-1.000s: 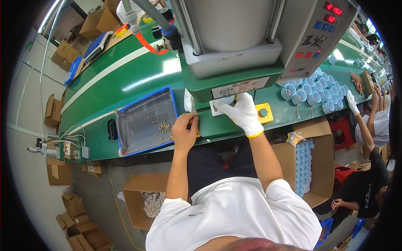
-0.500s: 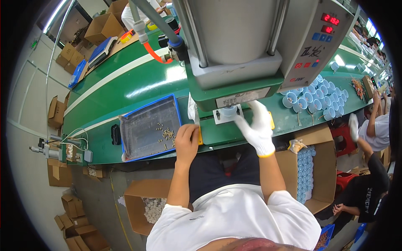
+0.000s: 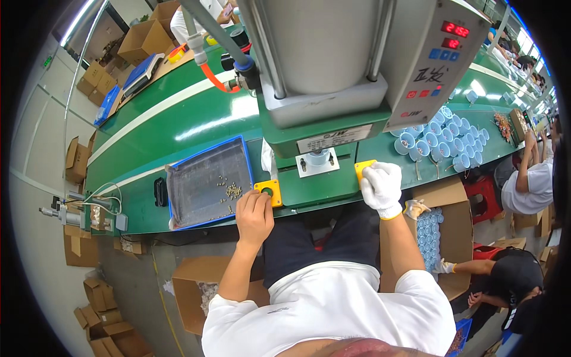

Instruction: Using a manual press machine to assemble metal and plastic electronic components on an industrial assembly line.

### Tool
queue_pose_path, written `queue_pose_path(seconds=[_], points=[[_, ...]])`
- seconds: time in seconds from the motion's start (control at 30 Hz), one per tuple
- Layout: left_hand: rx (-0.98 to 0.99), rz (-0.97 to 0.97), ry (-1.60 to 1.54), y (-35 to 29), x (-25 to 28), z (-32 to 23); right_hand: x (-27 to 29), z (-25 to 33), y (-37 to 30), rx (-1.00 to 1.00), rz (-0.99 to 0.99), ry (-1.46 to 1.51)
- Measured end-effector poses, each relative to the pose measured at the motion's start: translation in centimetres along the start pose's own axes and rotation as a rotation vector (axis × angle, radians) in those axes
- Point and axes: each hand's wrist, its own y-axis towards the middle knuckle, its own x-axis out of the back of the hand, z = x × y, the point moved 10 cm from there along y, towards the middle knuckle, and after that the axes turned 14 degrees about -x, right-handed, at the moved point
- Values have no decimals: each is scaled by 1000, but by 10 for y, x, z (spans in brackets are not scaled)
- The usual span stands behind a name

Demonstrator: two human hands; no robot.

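My bare left hand [image 3: 254, 215] is closed, its fingers curled at the near-left edge of a yellow button box [image 3: 275, 200]. Whatever its fingers may hold is hidden. In a white knitted glove, my right hand [image 3: 382, 187] is curled into a loose fist over a second yellow box [image 3: 360, 168], covering part of it. Between the two hands, a light-blue cup [image 3: 317, 158] sits in a metal plate [image 3: 331, 168] under the head of a press [image 3: 333, 134]. To the left, a blue-rimmed tray [image 3: 205, 172] holds several small brass-coloured parts [image 3: 233, 191].
Several light-blue cups [image 3: 443, 135] stand on the green bench at right. A carton [image 3: 458, 238] of stacked cups is below them, where a co-worker's gloved hand [image 3: 443, 266] reaches in. Another carton [image 3: 190, 315] with white pieces stands at lower left. A hose [image 3: 215, 80] runs beside the press.
My right hand has moved from the cup under the press rightward to the yellow box and curled up. My left hand has shifted slightly left and down, uncovering the left box's button.
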Motion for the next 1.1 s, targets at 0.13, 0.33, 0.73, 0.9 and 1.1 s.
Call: queue_pose_path(seconds=[0.13,0.33,0.73,0.9,1.1], points=[[-50,78,-22,16,-2,-1,-10,-21,-8,-88,-17,77],[62,70,-216,37,-19,23,-34,-102,-47,-649,-149,674],[174,91,-277,48,-57,35,-55,-112,-44,-737,15,760],[197,66,-324,48,-52,34,-51,-109,-44,-741,8,753],[196,84,-308,45,-53,36,-53,-109,-44,-723,8,750]])
